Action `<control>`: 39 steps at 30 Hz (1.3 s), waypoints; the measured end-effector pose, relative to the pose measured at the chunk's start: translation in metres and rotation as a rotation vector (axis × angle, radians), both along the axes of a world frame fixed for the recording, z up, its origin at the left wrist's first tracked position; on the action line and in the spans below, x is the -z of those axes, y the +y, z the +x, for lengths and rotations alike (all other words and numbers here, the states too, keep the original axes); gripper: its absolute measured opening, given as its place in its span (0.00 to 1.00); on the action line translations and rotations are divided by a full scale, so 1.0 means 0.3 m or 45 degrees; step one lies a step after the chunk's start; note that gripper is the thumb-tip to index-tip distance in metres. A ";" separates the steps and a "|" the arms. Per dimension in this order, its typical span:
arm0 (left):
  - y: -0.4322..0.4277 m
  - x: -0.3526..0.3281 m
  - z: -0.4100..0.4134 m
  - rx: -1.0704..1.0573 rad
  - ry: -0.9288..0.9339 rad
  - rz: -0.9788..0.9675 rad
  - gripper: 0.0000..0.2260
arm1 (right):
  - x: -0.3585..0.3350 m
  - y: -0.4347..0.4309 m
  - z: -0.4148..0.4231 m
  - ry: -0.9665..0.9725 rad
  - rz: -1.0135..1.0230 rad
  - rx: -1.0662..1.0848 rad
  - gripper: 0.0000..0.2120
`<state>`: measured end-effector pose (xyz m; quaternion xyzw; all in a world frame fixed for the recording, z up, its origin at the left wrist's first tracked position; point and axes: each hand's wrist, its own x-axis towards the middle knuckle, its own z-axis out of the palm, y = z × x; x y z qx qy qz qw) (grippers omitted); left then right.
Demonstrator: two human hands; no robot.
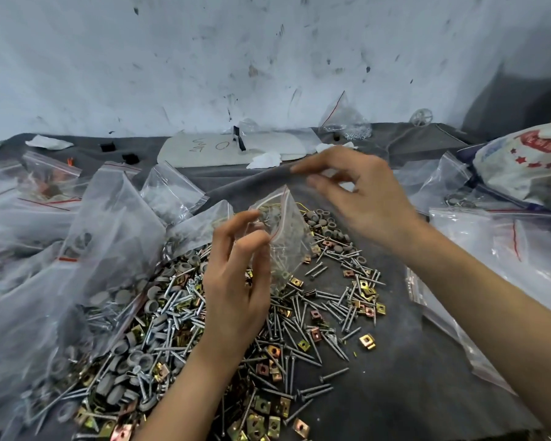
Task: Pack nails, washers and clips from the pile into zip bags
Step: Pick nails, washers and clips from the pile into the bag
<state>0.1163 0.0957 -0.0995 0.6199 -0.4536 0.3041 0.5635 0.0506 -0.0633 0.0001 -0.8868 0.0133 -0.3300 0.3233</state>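
While the left hand (236, 275) is pinching the small clear plastic zip bag with a red seal stripe (288, 230) by its left edge, the bag is hanging just above the far middle of the pile (178, 316) on the dark grey table (411, 361). That grip is clamped on the plastic, thumb on one side and fingers on the other. The right hand (357, 192) is hovering just right of and above the bag's top, its grip apart, index finger and thumb loosely spread with nothing visible between them.

Some grey pieces and thin silver nails are already showing through the bag, so I'm reading this as filling or closing, and I can't say which.

Doing it well means the left hand is holding the mouth uppermost while the right is either feeding in more long silver nails (333, 374), round grey washers (328, 222) and square brass-coloured clips (367, 341), or running along the red stripe to seal it. Nail points are going to snag thin plastic, so heads-down loading looks safer.

As for heading, the bag's long axis is standing roughly upright, leaning slightly. Its mouth is pointing up and toward the far side, and the red stripe is running diagonally down to the left.
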 end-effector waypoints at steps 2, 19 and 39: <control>0.000 0.001 -0.001 -0.008 0.010 0.004 0.04 | 0.068 -0.050 0.021 0.134 0.029 0.140 0.09; 0.002 0.017 0.043 -0.105 0.275 -0.089 0.05 | 0.383 -0.063 0.103 0.902 -0.478 0.296 0.11; 0.005 0.018 0.035 -0.092 0.077 0.019 0.15 | 0.225 0.012 -0.013 0.190 1.168 -0.045 0.11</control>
